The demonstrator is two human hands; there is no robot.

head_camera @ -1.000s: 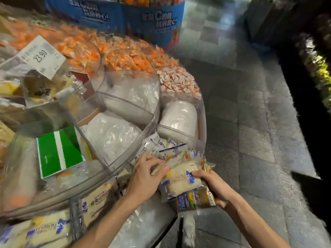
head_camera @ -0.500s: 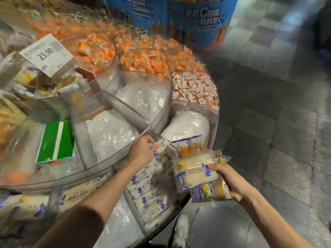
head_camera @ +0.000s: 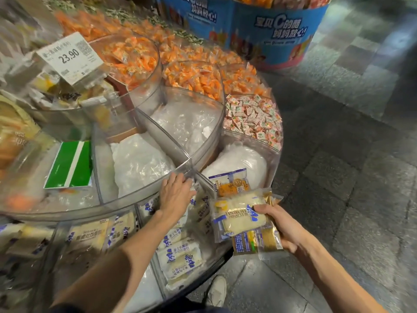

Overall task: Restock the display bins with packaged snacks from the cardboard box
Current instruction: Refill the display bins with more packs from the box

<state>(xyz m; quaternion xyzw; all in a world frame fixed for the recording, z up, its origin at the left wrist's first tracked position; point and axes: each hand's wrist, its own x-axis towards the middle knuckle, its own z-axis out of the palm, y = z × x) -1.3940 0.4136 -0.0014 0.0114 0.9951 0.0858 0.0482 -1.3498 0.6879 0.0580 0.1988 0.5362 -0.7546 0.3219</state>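
My right hand (head_camera: 284, 229) grips a stack of wrapped bread packets (head_camera: 239, 215), white and blue on top with a gold-edged one underneath, held just off the round display's front edge. My left hand (head_camera: 174, 193) lies with fingers stretched flat at the back of a lower clear bin (head_camera: 158, 263) holding several white-and-blue bread packets (head_camera: 178, 258). An orange-filled packet (head_camera: 231, 182) stands upright just right of that hand. No cardboard box is in view.
Clear upper bins (head_camera: 191, 159) hold white plastic bags, orange candies (head_camera: 191, 75) and pink-green sweets (head_camera: 252, 118). A green box (head_camera: 70, 164) and a 23.90 price tag (head_camera: 67, 56) sit at left. A blue round display (head_camera: 259, 30) stands behind. My shoe (head_camera: 216, 290) is on the tiled floor.
My left hand let go of the held stack, moved left and forward into the lower bin and flattened out. My right hand kept the stack and drew it slightly right.
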